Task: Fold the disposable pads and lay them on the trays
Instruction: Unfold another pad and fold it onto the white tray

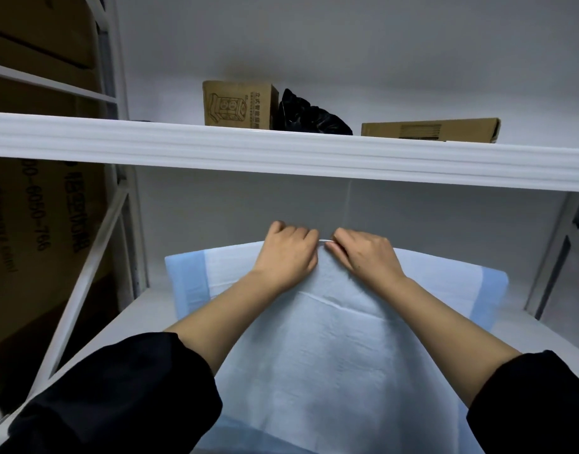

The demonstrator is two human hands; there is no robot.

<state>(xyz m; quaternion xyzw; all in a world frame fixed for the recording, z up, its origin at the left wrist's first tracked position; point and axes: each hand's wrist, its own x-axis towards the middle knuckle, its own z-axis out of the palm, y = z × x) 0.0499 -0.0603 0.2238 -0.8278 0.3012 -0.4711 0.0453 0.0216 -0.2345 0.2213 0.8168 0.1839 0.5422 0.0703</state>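
Observation:
A white disposable pad [327, 362] with light blue side borders lies spread over the lower white shelf [127, 319], running from the near edge to the back. My left hand [286, 257] and my right hand [363, 255] meet at the middle of the pad's far edge. Both have curled fingers pinching that edge, which lifts slightly as a thin white rim between them. Black sleeves cover my forearms at the bottom corners. No tray is visible.
An upper shelf rail [281, 149] crosses the view just above my hands. On it stand a cardboard box [237, 104], a black plastic bag [309, 114] and a flat carton [432, 129]. Large cardboard boxes [36, 208] fill the rack at left.

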